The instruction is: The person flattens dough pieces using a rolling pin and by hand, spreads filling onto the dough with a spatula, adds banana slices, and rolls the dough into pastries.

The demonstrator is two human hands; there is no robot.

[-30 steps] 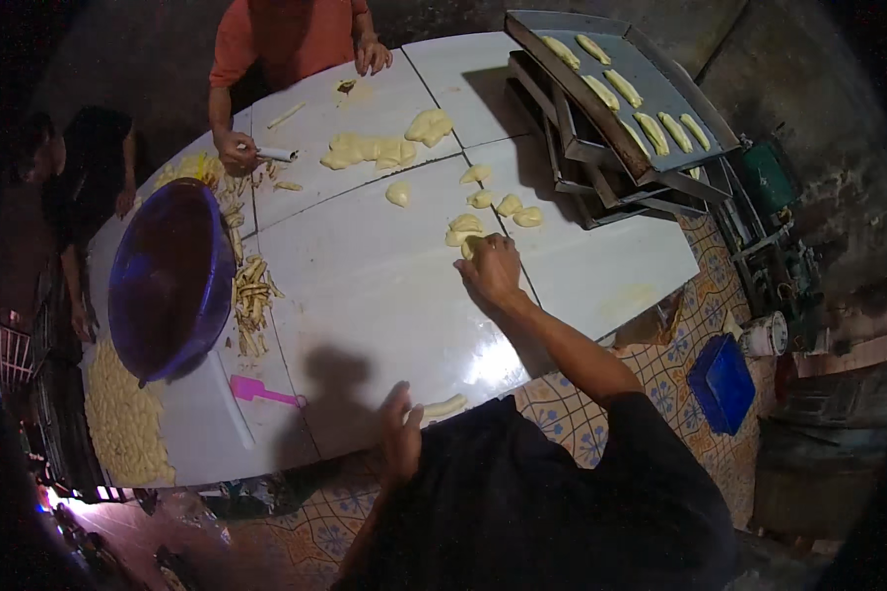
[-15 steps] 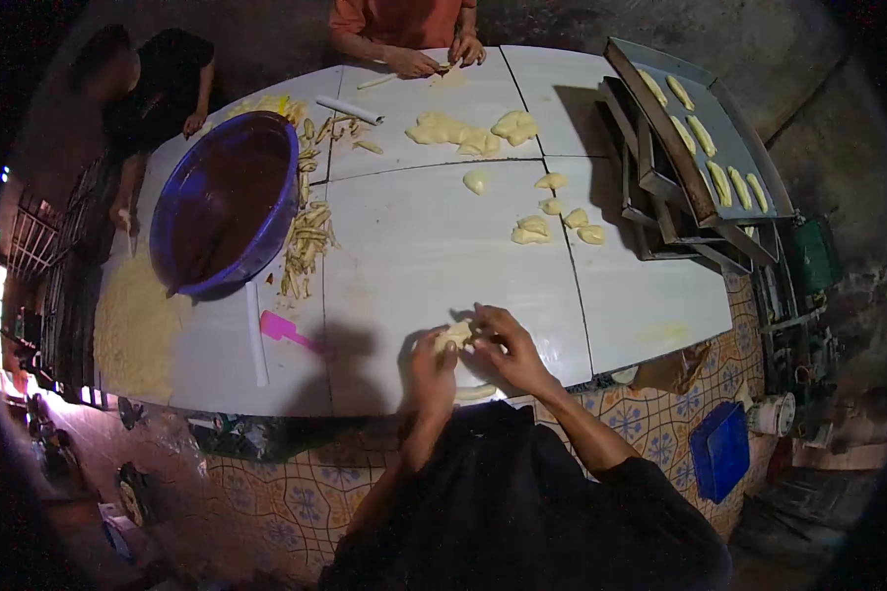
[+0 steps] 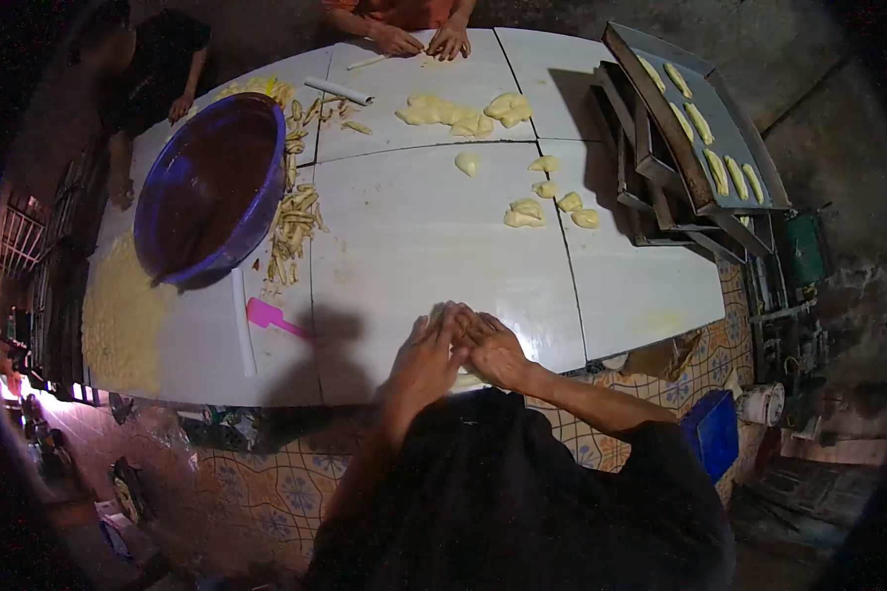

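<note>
At the near edge of the white table, my left hand and my right hand are pressed together over a small piece of pale dough. Their fingers overlap in front and cover almost all of it. Just below the palms, a pale strip of dough shows in part along the edge. Farther off lie several small lumps of dough and a larger flattened dough mass.
Left of me stands a big blue basin, with yellow-brown strips piled beside it. A pink scraper, a white rod and pale flour-like crumbs lie nearby. Stacked metal trays hold dough rolls at right. Co-workers' hands work across the table.
My hands have gone from holding the dough up between the fingertips to closing over it, the right hand laid flatter across it. The view has shifted slightly.
</note>
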